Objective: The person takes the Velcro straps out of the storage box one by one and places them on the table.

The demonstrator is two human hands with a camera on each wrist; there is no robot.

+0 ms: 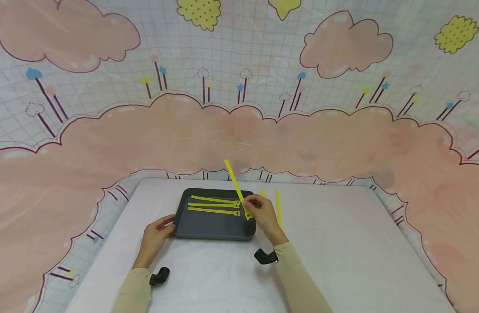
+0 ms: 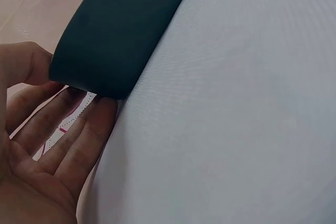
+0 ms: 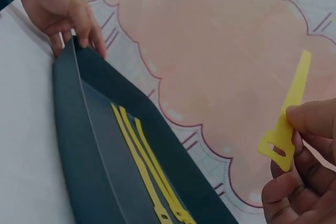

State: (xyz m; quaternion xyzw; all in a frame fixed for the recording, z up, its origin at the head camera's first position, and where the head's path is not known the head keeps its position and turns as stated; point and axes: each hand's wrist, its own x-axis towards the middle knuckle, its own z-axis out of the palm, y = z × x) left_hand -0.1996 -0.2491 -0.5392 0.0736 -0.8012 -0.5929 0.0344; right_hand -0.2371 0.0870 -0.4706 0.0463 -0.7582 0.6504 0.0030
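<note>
A dark grey tray [image 1: 214, 228] stands on the white-covered table. My left hand [image 1: 153, 239] grips its left edge; in the left wrist view the thumb lies against the tray wall [image 2: 121, 30] and the other fingers reach to its underside. Three yellow cable ties [image 1: 214, 211] with slotted heads lie lengthwise inside, heads to the right. Above the tray's right side, my right hand [image 1: 264, 217] pinches another yellow cable tie [image 1: 233, 178] near its slotted head. The right wrist view shows this held tie [image 3: 286, 124] between thumb and fingers, its tail pointing up.
To the right of the tray, two more yellow cable ties [image 1: 278, 204] lie on the table [image 1: 341, 243], partly behind my right hand. A patterned cloth [image 1: 239, 134] with clouds hangs behind the table. Each wrist wears a black device [image 1: 265, 256].
</note>
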